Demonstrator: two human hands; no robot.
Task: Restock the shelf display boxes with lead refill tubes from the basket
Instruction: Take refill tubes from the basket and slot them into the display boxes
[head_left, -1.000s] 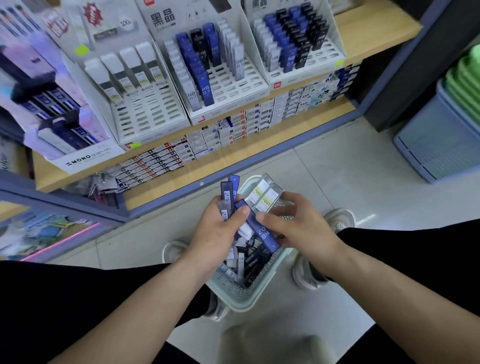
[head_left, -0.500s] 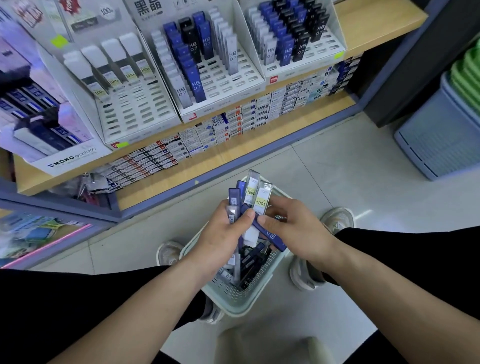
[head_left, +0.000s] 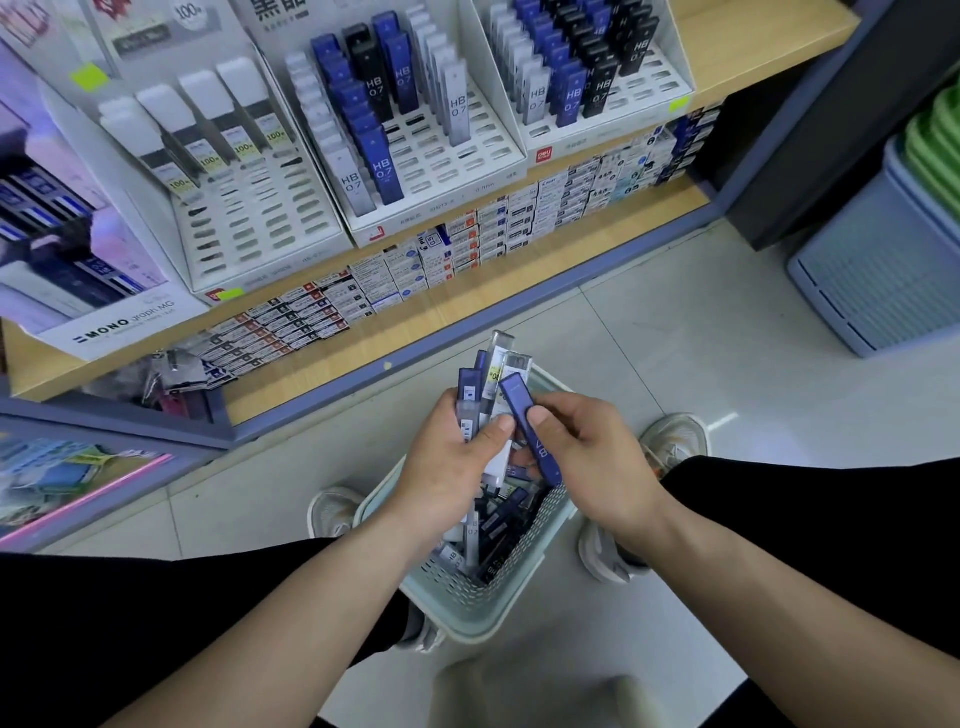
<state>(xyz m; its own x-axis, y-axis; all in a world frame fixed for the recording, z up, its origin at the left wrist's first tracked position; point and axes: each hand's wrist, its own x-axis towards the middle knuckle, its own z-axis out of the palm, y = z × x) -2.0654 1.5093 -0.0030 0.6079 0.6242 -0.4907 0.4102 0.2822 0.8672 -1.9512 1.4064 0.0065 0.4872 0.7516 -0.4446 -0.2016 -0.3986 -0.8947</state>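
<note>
My view had the left hand (head_left: 451, 470) gripping a fan of slim blue and clear plastic lead refill tubes (head_left: 471, 391), gathered, I judged, for one trip. The right hand (head_left: 589, 460), just beside it, pinched one flat blue tube (head_left: 517, 400). Below both sat the pale green perforated basket (head_left: 470, 610); white slotted display boxes (head_left: 441, 161) stood beyond.

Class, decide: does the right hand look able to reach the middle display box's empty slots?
Probably yes: the right hand pinches one blue tube, and nothing stands between it and the middle display box.
</note>
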